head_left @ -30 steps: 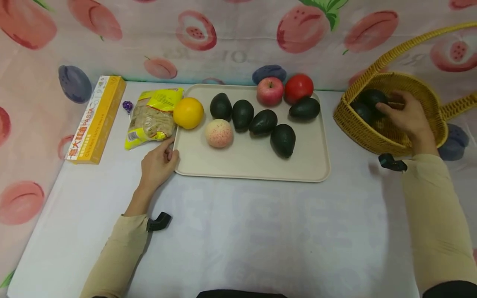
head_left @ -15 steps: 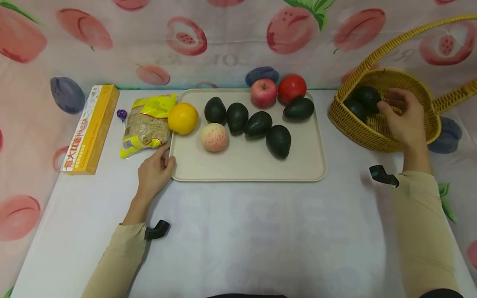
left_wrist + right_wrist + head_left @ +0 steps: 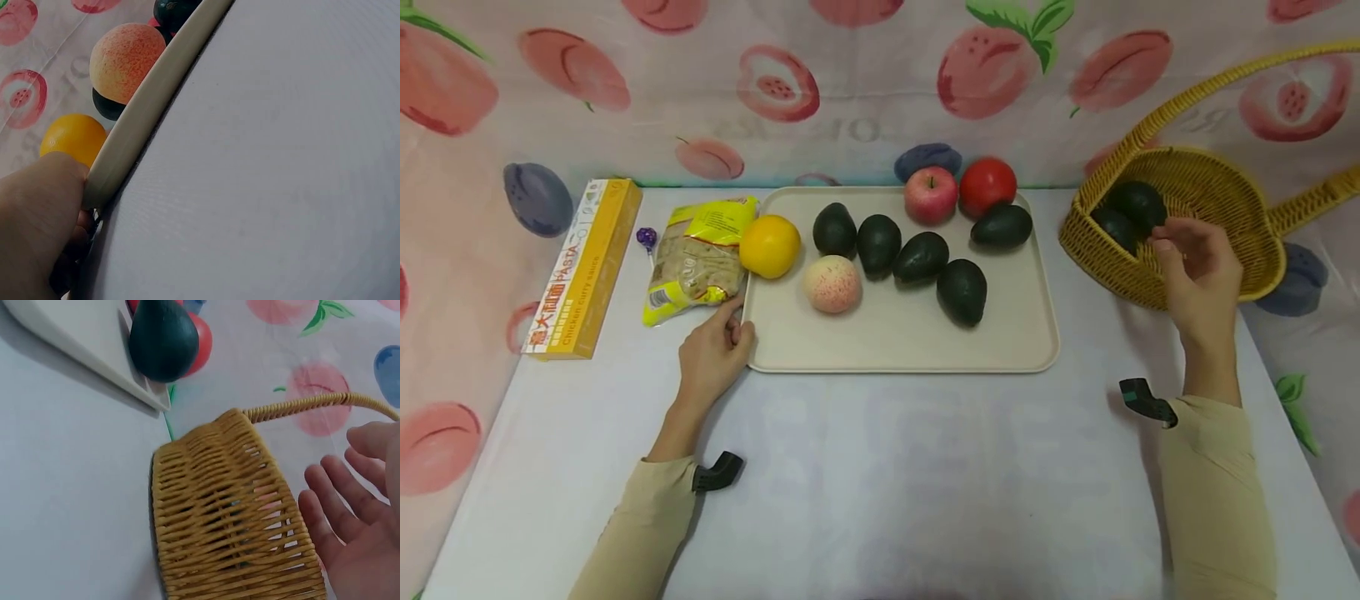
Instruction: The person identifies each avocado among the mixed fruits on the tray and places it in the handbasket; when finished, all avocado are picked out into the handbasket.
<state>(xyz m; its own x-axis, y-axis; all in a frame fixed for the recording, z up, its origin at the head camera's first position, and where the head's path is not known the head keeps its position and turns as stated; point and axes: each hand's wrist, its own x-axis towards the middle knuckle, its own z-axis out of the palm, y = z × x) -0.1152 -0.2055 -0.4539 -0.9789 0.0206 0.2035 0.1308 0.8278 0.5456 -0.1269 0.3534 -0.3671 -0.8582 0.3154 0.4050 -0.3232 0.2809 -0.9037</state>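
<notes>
In the head view my left hand (image 3: 713,350) grips the left rim of a beige tray (image 3: 895,354); the left wrist view shows the thumb over the rim (image 3: 119,159) and fingers curled beneath. My right hand (image 3: 1204,283) is over the front edge of a yellow wicker basket (image 3: 1232,208), fingers loosely bent and holding nothing. Two dark avocados, one at the back (image 3: 1138,207) and another avocado (image 3: 1115,229) partly hidden by the wall, lie in the basket's left side. In the right wrist view the fingers (image 3: 337,506) spread beside the woven wall.
The tray bears several avocados (image 3: 962,292), a peach (image 3: 832,284), an orange (image 3: 770,247), a red apple (image 3: 931,196) and a tomato (image 3: 988,183). Left of it lie a yellow noodle bag (image 3: 696,258), a purple lollipop (image 3: 647,238) and a pasta box (image 3: 583,271). The basket handle (image 3: 1180,96) arches high.
My right hand has drawn back from the avocados inside the basket toward its front edge. The left hand stays at the tray rim, and the head view has shifted slightly.
</notes>
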